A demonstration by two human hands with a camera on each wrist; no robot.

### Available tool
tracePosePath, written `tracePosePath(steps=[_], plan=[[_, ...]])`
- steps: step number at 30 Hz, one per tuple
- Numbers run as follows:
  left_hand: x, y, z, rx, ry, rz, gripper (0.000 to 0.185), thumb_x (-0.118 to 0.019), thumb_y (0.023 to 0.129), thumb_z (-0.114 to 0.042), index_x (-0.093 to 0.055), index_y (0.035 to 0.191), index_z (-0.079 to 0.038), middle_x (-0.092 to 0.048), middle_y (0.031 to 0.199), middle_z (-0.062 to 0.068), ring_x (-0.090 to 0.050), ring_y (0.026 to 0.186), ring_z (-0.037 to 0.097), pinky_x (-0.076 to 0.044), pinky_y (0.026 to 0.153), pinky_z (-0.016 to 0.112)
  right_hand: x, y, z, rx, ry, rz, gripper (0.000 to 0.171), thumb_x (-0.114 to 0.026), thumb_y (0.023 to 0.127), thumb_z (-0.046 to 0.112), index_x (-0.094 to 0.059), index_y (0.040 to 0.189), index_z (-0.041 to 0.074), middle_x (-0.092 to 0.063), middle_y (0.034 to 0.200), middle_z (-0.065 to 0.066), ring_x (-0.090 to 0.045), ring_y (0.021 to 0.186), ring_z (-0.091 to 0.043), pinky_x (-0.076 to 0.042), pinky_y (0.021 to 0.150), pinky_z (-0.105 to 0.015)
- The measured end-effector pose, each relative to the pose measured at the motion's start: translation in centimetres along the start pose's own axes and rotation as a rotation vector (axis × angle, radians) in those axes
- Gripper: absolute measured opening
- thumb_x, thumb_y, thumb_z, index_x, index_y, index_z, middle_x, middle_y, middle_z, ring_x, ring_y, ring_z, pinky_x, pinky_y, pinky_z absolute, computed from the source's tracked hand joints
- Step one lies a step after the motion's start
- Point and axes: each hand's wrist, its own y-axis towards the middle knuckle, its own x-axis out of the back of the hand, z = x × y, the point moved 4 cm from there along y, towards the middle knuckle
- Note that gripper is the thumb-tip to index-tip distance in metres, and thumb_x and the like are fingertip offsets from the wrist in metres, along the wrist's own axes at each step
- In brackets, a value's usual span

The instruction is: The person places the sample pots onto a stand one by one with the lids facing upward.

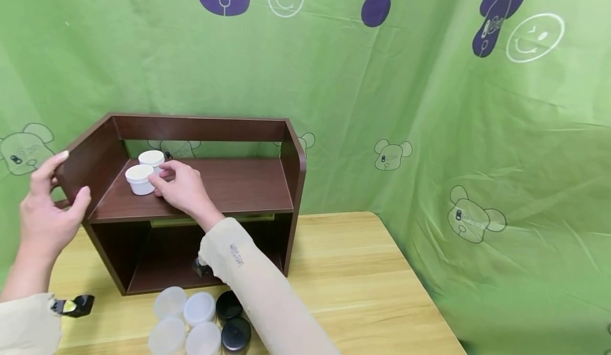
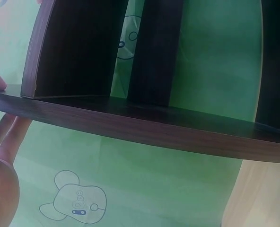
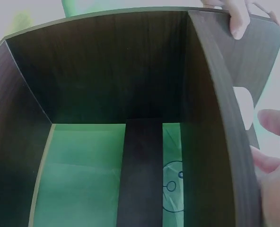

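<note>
- My right hand (image 1: pixel 179 188): resting on the upper shelf board, fingers curled round the nearer white jar (image 1: pixel 139 179), which stands upright at the left end of that board.
- My left hand (image 1: pixel 45 211): fingers spread, thumb and fingertips clasping the left side panel of the brown shelf unit (image 1: pixel 238 185) at its front edge; it carries nothing.
- White jars on the upper board: two. The second white jar (image 1: pixel 151 159) stands just behind the first, nearly touching it, toward the back rail.
- Lower compartment of the shelf unit: nothing in it that I can make out, though my forearm hides part of it.
- Jars on the counter (image 1: pixel 363 275), clustered just in front of the shelf unit: six counted — four translucent white jars (image 1: pixel 199 308) and two black-lidded jars (image 1: pixel 229 305). The bottom edge of the head view cuts the group, so there may be more.
- Progress, as I judge it: two jars shelved, at least six left on the counter; roughly a quarter done.
- Surroundings: one green printed cloth (image 1: pixel 477 132) hung behind and to the right.
</note>
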Motion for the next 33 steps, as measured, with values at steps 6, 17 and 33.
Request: tracePosePath(steps=[6, 17, 33], plan=[[0.2, -0.1, 0.1, 0.002, 0.015, 0.001, 0.073, -0.069, 0.088, -0.001, -0.046, 0.153, -0.022, -0.053, 0.128, -0.027, -0.052, 0.107, -0.016, -0.043, 0.073, -0.008, 1.7, -0.9, -0.1, 0.015, 0.002, 0.065, 0.036, -0.072, 0.098, 0.027, -0.070, 0.130, 0.010, -0.074, 0.108, 0.004, -0.068, 0.073, 0.004, -0.051, 0.074, -0.004], [0.0, -0.2, -0.2, -0.002, 0.035, 0.016, 0.072, -0.068, 0.089, -0.002, -0.045, 0.154, -0.022, -0.055, 0.128, -0.022, -0.050, 0.108, -0.015, -0.042, 0.074, -0.009, 7.0, -6.2, -0.5, 0.170, 0.135, 0.238, 0.035, -0.070, 0.100, 0.022, -0.068, 0.134, 0.013, -0.074, 0.111, -0.002, -0.072, 0.087, -0.010, -0.060, 0.077, -0.016], [0.1, -0.3, -1.1, -0.013, 0.032, 0.017, 0.071, -0.067, 0.090, -0.003, -0.044, 0.154, -0.022, -0.058, 0.146, 0.007, -0.050, 0.110, -0.016, -0.042, 0.074, -0.008, 11.3, -14.1, -6.0, 0.135, 0.147, 0.391, 0.036, -0.066, 0.102, 0.019, -0.065, 0.137, 0.013, -0.069, 0.130, -0.008, -0.067, 0.108, -0.007, -0.058, 0.098, -0.024]])
